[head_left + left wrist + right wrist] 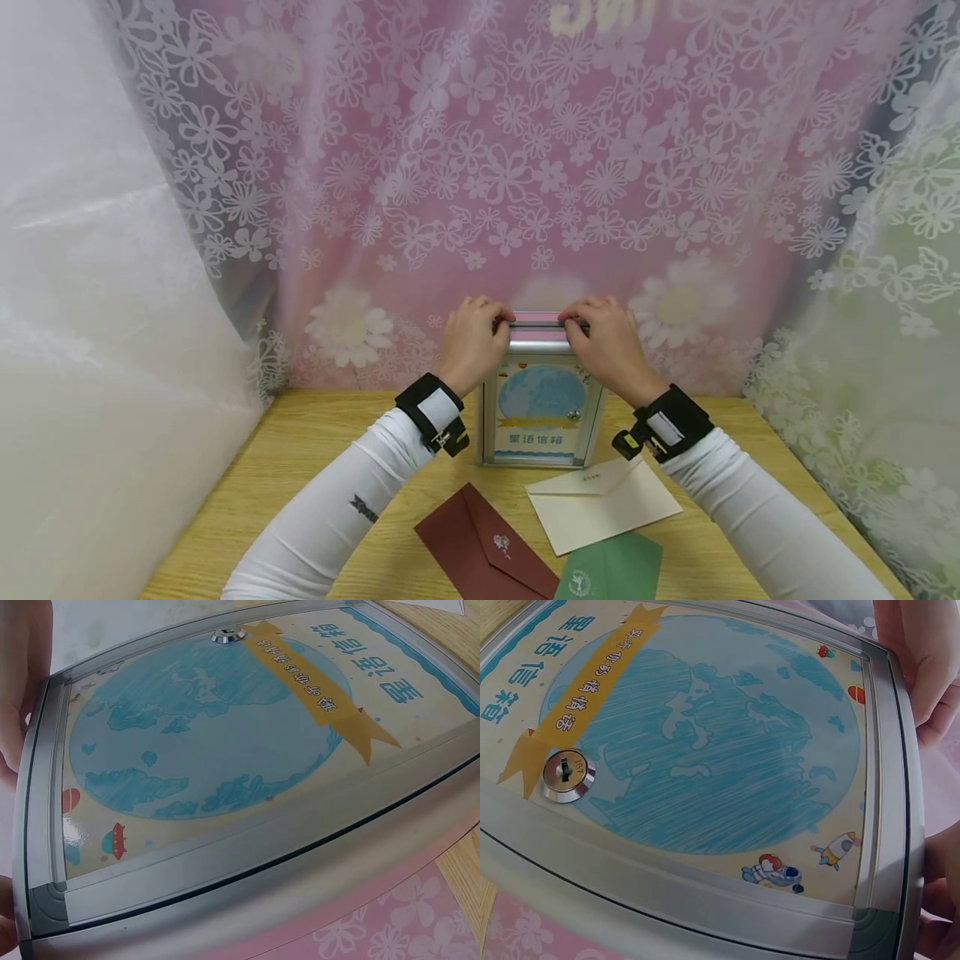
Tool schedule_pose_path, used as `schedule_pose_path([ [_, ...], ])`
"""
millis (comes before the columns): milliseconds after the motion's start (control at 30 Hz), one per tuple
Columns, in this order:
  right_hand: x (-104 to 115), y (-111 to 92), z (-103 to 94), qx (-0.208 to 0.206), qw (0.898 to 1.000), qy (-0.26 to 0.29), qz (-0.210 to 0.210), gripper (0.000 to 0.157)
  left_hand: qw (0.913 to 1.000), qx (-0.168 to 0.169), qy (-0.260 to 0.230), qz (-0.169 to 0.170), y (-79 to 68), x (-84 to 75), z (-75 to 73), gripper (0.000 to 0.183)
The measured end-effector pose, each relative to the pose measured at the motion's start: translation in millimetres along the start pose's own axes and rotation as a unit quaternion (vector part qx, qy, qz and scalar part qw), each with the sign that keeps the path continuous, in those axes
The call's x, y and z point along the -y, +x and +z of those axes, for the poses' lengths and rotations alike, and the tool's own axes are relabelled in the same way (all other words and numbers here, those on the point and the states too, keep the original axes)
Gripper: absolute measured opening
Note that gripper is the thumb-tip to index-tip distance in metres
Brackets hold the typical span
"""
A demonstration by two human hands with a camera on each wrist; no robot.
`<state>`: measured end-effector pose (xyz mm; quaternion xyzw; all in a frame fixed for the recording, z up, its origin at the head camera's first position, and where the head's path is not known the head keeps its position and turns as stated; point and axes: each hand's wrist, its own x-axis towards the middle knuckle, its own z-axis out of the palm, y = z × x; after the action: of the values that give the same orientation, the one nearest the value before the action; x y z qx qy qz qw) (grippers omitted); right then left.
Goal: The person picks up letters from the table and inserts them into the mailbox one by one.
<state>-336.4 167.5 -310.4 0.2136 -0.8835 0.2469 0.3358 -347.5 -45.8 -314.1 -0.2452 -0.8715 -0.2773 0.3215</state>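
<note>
An upright letter box (542, 412) with a silver metal frame, a pink top and a blue-globe front panel stands on the table. My left hand (474, 342) grips its top at the left corner, fingers curled over the edge. At the right corner my right hand (611, 346) holds the top the same way. A dark slot line runs between the fingertips. Up close in the left wrist view the front panel (202, 735) shows a round lock (228, 634). The right wrist view shows the same lock (568, 775), with no key in it.
In front of the box lie a dark red envelope (487, 542), a cream envelope (607, 504) and a green envelope (615, 567), partly overlapping. The wooden table (315, 450) backs onto a pink flowered curtain (480, 167).
</note>
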Motion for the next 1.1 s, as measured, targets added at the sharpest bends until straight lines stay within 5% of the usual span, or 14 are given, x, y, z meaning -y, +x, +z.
schedule_pose_path([
  [300, -2, -9, -10.5, -0.012, 1.0, 0.016, -0.014, 0.018, 0.999, 0.002, -0.045, 0.003, -9.8, 3.3, -10.1, 0.016],
  [600, -11, -29, -31.6, -0.009, 1.0, 0.012, -0.011, 0.02, 0.999, 0.015, -0.036, -0.021, -33.9, 16.0, -30.0, 0.016],
  [833, -18, -48, -40.0, -0.002, 1.0, 0.005, 0.002, 0.026, 0.9964, 0.051, -0.008, -0.067, -63.1, 30.4, -37.0, 0.033],
  [1100, -22, -70, -47.7, 0.024, 1.0, 0.003, 0.012, 0.037, 0.9901, 0.103, 0.035, -0.088, -108.2, 40.6, -26.4, 0.04],
])
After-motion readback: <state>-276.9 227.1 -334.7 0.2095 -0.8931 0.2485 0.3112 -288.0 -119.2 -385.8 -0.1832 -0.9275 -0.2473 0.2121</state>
